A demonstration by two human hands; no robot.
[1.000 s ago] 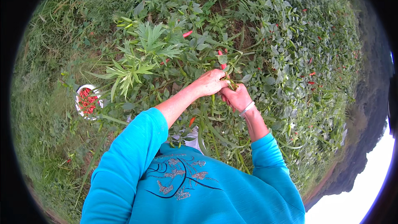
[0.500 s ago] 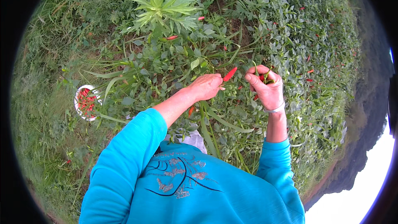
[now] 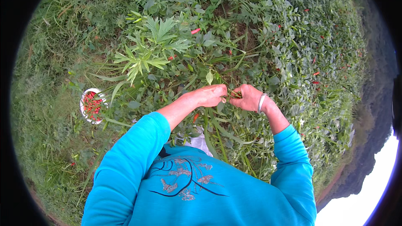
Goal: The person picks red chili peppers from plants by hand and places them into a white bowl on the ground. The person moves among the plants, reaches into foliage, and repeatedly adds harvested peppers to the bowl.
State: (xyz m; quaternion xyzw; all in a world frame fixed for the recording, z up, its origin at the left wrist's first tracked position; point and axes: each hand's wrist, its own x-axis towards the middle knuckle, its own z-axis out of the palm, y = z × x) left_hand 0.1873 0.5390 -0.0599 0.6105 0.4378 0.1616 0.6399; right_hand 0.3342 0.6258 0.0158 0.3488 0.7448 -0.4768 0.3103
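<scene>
My left hand (image 3: 211, 95) and my right hand (image 3: 248, 99) are close together over the chili plants (image 3: 234, 125), fingertips almost meeting. The left fingers are pinched, and what they hold is hidden. My right hand is closed on chili peppers (image 3: 237, 95); only thin green stems show between its fingers. An orange-red chili pepper (image 3: 196, 117) hangs on the plant just below my left wrist. Farther off, a red chili pepper (image 3: 195, 31) and another red one (image 3: 171, 57) show among the leaves.
A white bucket (image 3: 104, 100) with many red chilies stands in the grass at the left. A tall leafy weed (image 3: 161, 37) rises ahead of my hands. Long grass blades (image 3: 228, 130) cross the plants near my body. Dense chili plants (image 3: 310, 54) spread to the right.
My right hand has moved left and down to meet the left hand, turning its knuckles up. The red chili beside my left fingertips is no longer visible. The view has shifted slightly.
</scene>
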